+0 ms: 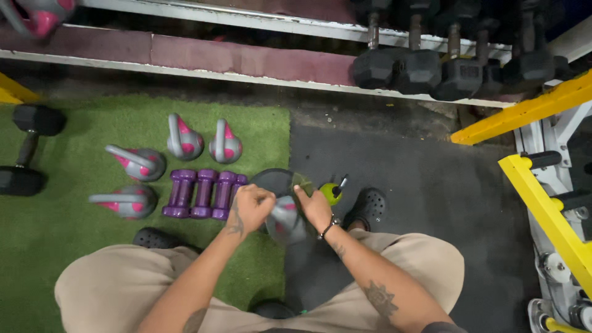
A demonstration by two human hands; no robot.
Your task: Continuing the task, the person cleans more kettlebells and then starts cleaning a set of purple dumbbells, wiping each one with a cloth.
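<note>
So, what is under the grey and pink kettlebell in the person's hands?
Under the kettlebell lies a round black plate on the dark mat. Both hands, left hand and right hand, cover its handle and the plate's near part.

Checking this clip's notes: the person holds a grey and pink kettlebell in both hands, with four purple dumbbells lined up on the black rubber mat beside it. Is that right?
Not quite. In the head view the purple dumbbells lie on the green turf, not the black rubber mat. The rest holds: the left hand and right hand hold the grey and pink kettlebell.
</note>
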